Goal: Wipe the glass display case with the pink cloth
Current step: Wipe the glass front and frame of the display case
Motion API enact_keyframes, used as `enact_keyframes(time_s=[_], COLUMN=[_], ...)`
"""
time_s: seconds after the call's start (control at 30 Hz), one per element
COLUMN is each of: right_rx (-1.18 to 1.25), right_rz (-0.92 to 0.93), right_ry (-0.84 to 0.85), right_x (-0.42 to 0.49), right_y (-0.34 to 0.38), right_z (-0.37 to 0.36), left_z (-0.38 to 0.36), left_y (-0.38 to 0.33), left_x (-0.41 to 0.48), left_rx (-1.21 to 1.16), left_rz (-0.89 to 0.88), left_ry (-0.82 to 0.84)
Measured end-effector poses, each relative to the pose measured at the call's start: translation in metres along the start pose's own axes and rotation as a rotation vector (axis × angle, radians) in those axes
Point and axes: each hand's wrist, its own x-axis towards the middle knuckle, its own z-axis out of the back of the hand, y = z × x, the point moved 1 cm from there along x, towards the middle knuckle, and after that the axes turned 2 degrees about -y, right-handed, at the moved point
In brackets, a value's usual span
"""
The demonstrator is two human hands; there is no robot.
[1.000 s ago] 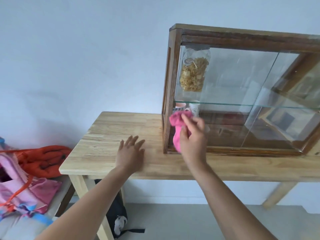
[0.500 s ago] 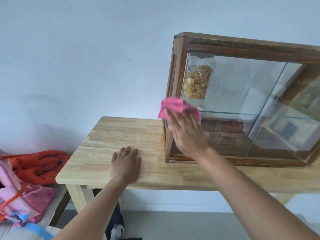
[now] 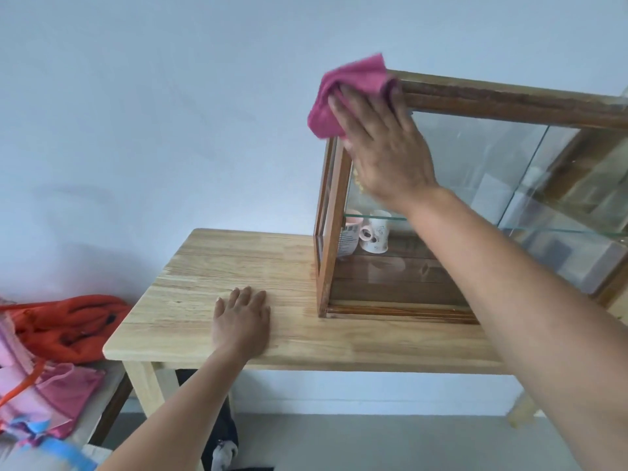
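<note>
A wood-framed glass display case [image 3: 509, 103] stands on a light wooden table [image 3: 210, 287]. My right hand [image 3: 384, 144] presses a pink cloth [image 3: 346, 93] flat against the case's top left front corner, fingers spread over the cloth. The cloth overhangs the corner post. My left hand [image 3: 242, 322] lies palm down on the tabletop, left of the case, holding nothing. Inside the case, two mugs [image 3: 372, 232] stand on the lower level under a glass shelf; my right hand hides most of the upper left of the glass.
A pale wall rises behind the table. To the left, orange fabric [image 3: 64, 324] and pink bags [image 3: 44, 396] lie on a lower surface. A dark bag [image 3: 221, 443] sits on the floor under the table.
My right hand has swept the pink cloth upward along the case's left front edge, from the lower glass to the top corner. My left hand has stayed flat on the table.
</note>
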Motion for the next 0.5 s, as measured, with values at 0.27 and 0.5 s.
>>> enact_keyframes(time_s=[0.27,0.5], right_rx=[0.230,0.243], right_rz=[-0.128,0.287], right_ry=[0.184,0.767], right_x=[-0.109,-0.202], right_y=[0.081,0.136], right_z=[-0.024,-0.029], left_z=[0.001,0.002], left_y=[-0.002,-0.002], left_x=[-0.002,-0.001], left_rx=[0.010,0.023], left_rz=[-0.007,-0.006], left_ry=[0.017,0.013])
